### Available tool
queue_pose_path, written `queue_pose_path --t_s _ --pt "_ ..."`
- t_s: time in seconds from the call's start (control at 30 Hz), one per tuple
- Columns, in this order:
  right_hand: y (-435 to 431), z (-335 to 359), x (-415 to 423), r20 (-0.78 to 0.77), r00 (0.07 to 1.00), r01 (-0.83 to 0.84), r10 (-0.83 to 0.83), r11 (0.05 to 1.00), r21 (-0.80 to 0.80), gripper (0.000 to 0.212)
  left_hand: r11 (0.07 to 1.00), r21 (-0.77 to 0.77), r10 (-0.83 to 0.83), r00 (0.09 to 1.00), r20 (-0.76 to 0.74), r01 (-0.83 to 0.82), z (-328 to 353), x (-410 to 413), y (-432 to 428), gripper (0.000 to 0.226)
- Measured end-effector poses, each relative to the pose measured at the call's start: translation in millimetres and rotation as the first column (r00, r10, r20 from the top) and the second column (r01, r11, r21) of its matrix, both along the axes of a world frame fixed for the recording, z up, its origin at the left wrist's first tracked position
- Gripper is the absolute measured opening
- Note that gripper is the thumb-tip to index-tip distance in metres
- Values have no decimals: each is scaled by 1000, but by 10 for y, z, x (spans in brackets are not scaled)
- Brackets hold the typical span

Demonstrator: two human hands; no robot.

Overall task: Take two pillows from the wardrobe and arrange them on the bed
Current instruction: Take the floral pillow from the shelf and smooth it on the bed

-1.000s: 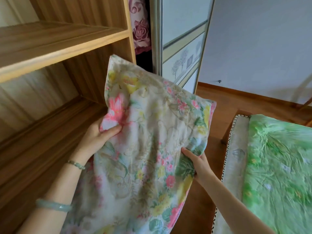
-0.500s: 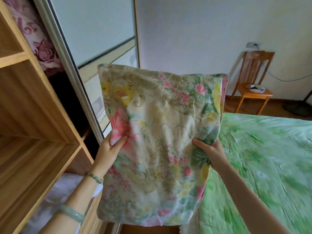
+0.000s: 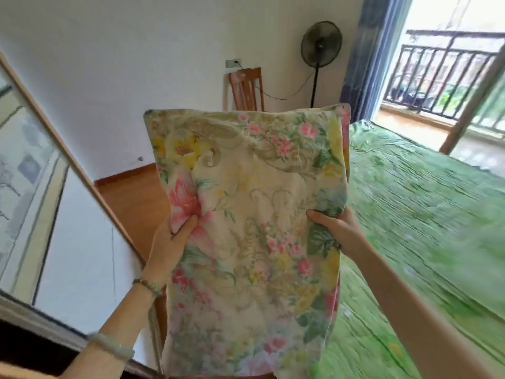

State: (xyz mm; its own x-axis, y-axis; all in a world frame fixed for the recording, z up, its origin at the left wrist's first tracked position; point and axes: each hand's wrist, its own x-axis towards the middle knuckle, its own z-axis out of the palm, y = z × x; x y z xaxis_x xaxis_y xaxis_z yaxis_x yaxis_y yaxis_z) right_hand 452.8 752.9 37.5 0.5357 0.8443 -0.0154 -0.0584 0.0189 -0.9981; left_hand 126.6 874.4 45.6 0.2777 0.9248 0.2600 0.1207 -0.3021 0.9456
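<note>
— White walls (image 3: 136, 64) fill the top of the frame, and the bed (image 3: 423, 228), under a wrinkled green cover, runs down the whole right side. What else is large?

— On the left edge, the wardrobe's sliding door (image 3: 35, 187), tilted by the wide lens. In the centre, hiding much of the floor, is the floral pillow (image 3: 251, 228), held upright off the bed, with its right edge overlapping the green cover in the picture.

— Why upright like that?

— My guess is that it is being carried flat-faced, so it can be laid straight down on the cover. No pillow lies on the visible part of the bed, so this looks like the first of the two.

— And the smaller things?

— At upper right a balcony railing (image 3: 437, 77) shows beyond a blue curtain (image 3: 363, 64). Top centre, a standing fan (image 3: 321, 43) is near a wooden chair (image 3: 246, 88) against the wall.

— The hands?

— The left hand (image 3: 169, 242) pinches the pillow's left edge, thumb on the front, with the fingers hidden behind. The right hand (image 3: 336, 228) clamps the right edge the same way. A grip on each side keeps the soft thing from folding.
</note>
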Motion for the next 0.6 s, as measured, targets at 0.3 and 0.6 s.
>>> queue_pose_path --t_s 0.3,0.6 --pt "-1556 109 14 42 902 430 -429 902 -45 71 930 -22 -367 930 22 368 -108 797 -287 28" --pt "-3405 230 -143 53 689 724 -723 689 -30 77 723 -34 -689 724 28 690 -160 1780 -1345 26"
